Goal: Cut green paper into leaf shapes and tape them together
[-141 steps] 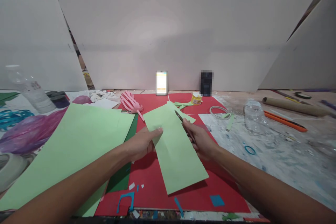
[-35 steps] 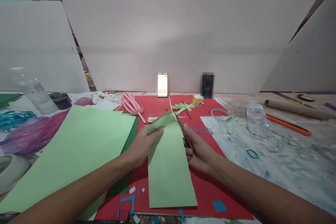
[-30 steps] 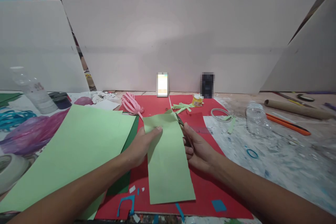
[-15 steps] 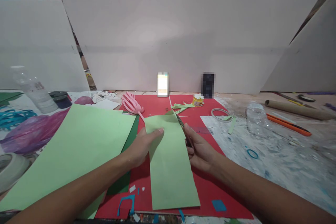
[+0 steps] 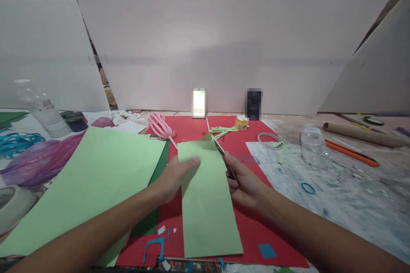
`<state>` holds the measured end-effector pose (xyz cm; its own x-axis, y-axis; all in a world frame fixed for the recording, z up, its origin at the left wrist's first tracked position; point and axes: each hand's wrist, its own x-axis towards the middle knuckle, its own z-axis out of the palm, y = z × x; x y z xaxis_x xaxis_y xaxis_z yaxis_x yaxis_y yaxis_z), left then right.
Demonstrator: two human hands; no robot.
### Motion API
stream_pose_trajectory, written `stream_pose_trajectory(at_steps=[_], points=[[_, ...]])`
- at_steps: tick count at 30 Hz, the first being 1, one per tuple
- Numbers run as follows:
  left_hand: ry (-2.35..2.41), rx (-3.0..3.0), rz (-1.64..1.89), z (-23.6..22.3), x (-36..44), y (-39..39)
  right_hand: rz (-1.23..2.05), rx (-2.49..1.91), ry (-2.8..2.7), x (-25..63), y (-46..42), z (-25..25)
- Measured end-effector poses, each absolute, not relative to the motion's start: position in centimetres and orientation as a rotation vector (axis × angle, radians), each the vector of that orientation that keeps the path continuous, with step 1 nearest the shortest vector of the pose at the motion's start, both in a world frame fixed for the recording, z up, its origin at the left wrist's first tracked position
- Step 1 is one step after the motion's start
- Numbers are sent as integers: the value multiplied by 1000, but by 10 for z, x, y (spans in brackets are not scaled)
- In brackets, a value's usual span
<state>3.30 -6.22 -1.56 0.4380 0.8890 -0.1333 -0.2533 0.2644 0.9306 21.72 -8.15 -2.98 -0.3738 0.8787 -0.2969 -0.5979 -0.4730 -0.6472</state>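
**Over the red sheet, two hands steady a strip of green paper against scissors**

Above the red sheet (image 5: 253, 145) that covers the middle of the worktable, the left hand (image 5: 173, 177) pinches the light green paper strip (image 5: 206, 204) near its far end, thumb on top and fingers underneath. Holding it there keeps the paper taut and raised where the blades meet it, while the near end lies flat on the red sheet at the table's front edge. The right hand (image 5: 245, 181) is closed around the handles of the scissors (image 5: 221, 151), whose dark blades point away from the person and sit along the strip's right edge near the far corner. Whether the blades are parted or closed is too small to tell. The two hands flank the strip, so each cut can be guided from one side and braced from the other.

A large light green sheet (image 5: 86, 183) lies to the left, just beside the left forearm and overlapping a dark green sheet (image 5: 150, 217). Thin green offcuts (image 5: 222, 130) lie beyond the strip, near a small yellow jar (image 5: 241, 122). A pink cut-paper piece (image 5: 160, 127) rests at the far left of the red sheet. A clear plastic bottle (image 5: 309, 145) lies on its side well to the right, apart from the work.
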Motion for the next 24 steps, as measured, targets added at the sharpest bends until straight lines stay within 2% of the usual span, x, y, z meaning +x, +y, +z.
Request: stream_pose_trajectory(at_steps=[24], points=[[772, 1067, 819, -13, 31, -63, 1991, -683, -612, 218, -84, -31]])
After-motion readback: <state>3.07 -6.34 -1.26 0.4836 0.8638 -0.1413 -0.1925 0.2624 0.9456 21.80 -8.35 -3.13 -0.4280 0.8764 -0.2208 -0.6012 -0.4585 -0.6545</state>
